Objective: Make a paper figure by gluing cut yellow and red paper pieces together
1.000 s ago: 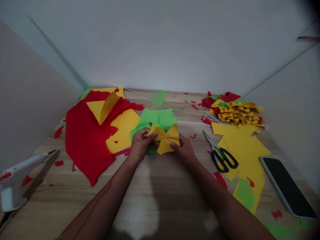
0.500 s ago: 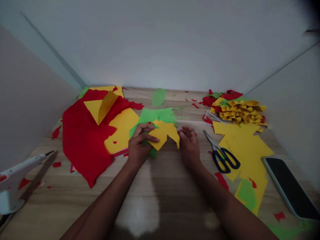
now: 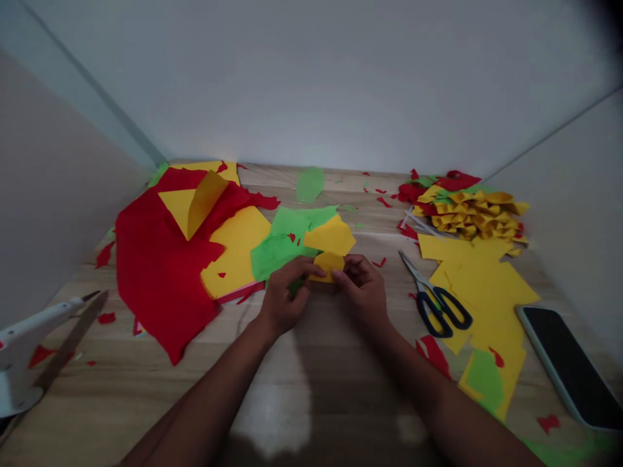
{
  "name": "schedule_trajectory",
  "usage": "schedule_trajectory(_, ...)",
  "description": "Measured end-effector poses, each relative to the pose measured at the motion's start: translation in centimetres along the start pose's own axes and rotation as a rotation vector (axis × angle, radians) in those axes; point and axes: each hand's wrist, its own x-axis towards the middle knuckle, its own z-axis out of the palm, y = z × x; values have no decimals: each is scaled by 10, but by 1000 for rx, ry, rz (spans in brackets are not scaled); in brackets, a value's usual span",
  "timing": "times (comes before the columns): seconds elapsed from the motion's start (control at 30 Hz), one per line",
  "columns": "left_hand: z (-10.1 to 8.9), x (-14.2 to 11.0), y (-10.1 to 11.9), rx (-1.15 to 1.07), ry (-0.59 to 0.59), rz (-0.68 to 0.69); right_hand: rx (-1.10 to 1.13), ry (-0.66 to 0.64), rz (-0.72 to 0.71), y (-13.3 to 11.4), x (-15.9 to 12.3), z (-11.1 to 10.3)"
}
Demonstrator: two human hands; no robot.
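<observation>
Yellow paper (image 3: 329, 264) is being gripped by the fingers (image 3: 304, 264) of the left hand (image 3: 287, 292) and right hand (image 3: 366, 290); the right, apart moments ago, is rejoining, making the hold two-handed.

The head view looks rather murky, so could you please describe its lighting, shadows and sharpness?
Head view: dim overall, top right corner blacked out; pale glare on the table at lower centre, dark shadow beside it. Head view: glue gun trailing a dark shadow, yellow paper between the fingers lacking fine detail.
</observation>
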Motion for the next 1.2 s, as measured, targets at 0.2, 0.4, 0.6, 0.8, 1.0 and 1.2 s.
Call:
schedule_trajectory(0.2,10,4,-2,-279,180,-317,-71,44,-37,-3,0,0)
schedule_trajectory(0.4,11,11,-3,-456,179,-471,-107,-8,-47,1,-3,-1)
schedule_trajectory(0.6,4,12,-12,-455,247,-461,118,134,-96,2,1,-8)
schedule_trajectory(0.8,5,12,-7,-368,129,-396,191,-46,39,2,-6,4)
schedule_trajectory(1.0,5,10,-3,-305,-17,-409,146,13,77,6,-7,4)
schedule_trajectory(1.2,8,8,-6,-298,-63,-426,243,28,127,6,-4,1)
